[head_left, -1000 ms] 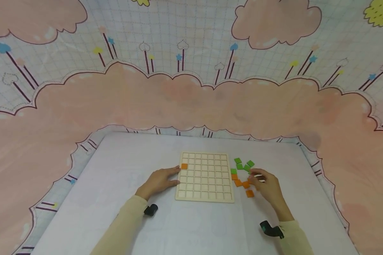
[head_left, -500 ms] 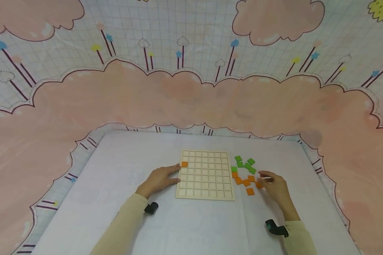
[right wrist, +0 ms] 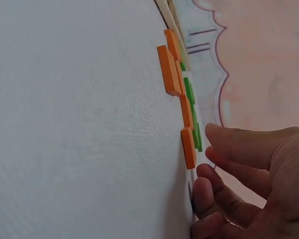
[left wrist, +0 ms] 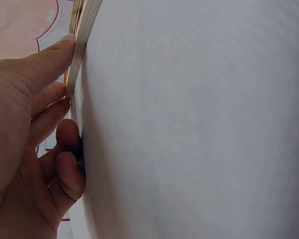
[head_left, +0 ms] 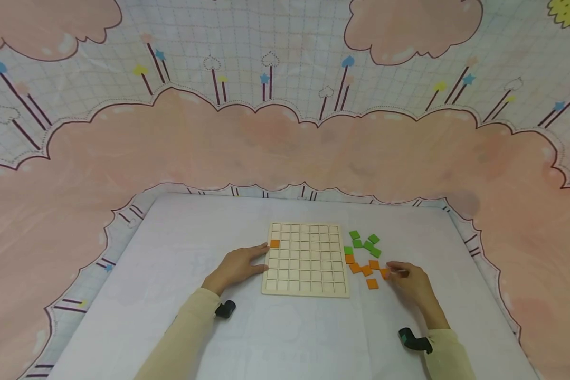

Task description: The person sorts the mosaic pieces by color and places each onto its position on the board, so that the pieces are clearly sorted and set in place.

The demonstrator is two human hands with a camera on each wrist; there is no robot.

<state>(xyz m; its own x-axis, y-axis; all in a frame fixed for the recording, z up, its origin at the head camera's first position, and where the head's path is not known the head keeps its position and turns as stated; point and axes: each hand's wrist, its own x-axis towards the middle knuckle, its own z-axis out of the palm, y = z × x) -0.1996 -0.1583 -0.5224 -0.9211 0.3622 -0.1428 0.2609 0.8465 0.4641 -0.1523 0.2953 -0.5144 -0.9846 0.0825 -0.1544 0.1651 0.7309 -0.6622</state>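
A pale wooden grid board (head_left: 306,260) lies flat on the white surface, with one orange tile (head_left: 275,244) in a cell of its leftmost column. My left hand (head_left: 237,268) touches the board's left edge with thumb and forefinger; the left wrist view shows the thumb (left wrist: 57,59) against that edge. To the right of the board, my right hand (head_left: 412,284) is low beside the outermost orange tile (head_left: 384,273), which its fingertips partly cover in the head view. From the right wrist, a gap shows between this tile (right wrist: 188,148) and the thumb, and nothing is pinched.
Several green tiles (head_left: 357,243) and several more orange tiles (head_left: 366,271) are scattered just right of the board, some touching or overlapping. Behind the white tabletop (head_left: 180,232) hangs a patterned cloth (head_left: 304,150). Dark wrist-worn devices (head_left: 225,309) sit by both sleeves.
My right hand has drawn right and slightly toward me, off the middle of the tiles, uncovering green and orange ones. My left hand stays at the board's edge.
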